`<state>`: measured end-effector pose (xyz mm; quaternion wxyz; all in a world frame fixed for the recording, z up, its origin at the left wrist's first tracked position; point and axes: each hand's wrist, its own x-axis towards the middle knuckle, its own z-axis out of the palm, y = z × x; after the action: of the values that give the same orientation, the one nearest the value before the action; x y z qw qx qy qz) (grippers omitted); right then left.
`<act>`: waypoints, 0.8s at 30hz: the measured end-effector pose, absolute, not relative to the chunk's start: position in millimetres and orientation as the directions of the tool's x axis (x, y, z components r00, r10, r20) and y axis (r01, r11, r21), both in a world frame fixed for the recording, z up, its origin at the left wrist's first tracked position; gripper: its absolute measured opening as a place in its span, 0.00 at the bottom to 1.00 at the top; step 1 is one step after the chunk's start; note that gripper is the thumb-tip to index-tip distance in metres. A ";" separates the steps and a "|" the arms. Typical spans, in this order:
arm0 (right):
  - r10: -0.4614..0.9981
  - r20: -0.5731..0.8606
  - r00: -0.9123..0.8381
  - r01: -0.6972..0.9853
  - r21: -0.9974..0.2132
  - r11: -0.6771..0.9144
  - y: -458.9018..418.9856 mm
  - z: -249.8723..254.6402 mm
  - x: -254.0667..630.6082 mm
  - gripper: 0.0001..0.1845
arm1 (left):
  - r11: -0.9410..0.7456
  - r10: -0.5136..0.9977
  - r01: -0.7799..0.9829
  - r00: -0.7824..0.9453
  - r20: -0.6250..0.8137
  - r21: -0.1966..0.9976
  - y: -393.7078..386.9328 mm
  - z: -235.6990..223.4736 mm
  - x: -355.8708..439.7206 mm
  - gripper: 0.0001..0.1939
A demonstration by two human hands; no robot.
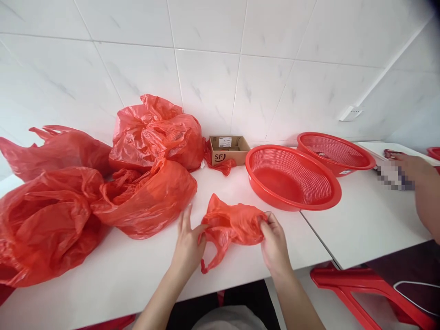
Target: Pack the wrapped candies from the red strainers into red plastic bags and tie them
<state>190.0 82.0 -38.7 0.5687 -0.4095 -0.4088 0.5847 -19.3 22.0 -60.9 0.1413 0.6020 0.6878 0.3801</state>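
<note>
A small red plastic bag (237, 224) with loop handles is stretched between my two hands just above the white table. My left hand (188, 243) pinches its left edge with thumb and index finger, the other fingers raised. At the bag's right end, my right hand (274, 240) is closed on the gathered plastic. Whether anything lies inside the bag cannot be made out. Close to my left hand sits a filled red bag (151, 201). Beyond my right hand stands a red plastic basket (292, 183) with perforated sides, and nothing shows inside it.
More bulky red bags (154, 133) crowd the left side. A small cardboard box (228, 149) stands by the wall. Behind the near basket is a second red basket (337, 151) with small items. At right, another person's arm (422, 183) reaches over the table; a red stool (364, 284) is below.
</note>
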 end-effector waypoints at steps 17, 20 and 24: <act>0.838 0.467 -0.282 0.155 -0.840 0.520 33.8 22.9 200.4 0.14 | 0.124 0.910 0.386 -0.411 0.050 0.914 25.4 -43.1 -3.6 0.10; 0.764 0.169 -0.622 0.389 -0.781 0.489 42.7 18.8 183.5 0.18 | 0.078 0.926 0.441 -0.364 0.099 0.894 23.4 -39.5 1.3 0.01; 0.837 -0.096 -0.539 0.778 -0.439 0.450 74.5 -11.4 187.5 0.28 | 0.054 0.951 0.543 -0.283 0.122 0.838 15.4 -35.2 -18.6 0.26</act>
<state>187.5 74.5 -11.4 0.0671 -0.4754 -0.8490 0.2208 -18.6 15.4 -35.2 0.2442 0.5465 0.6837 0.4174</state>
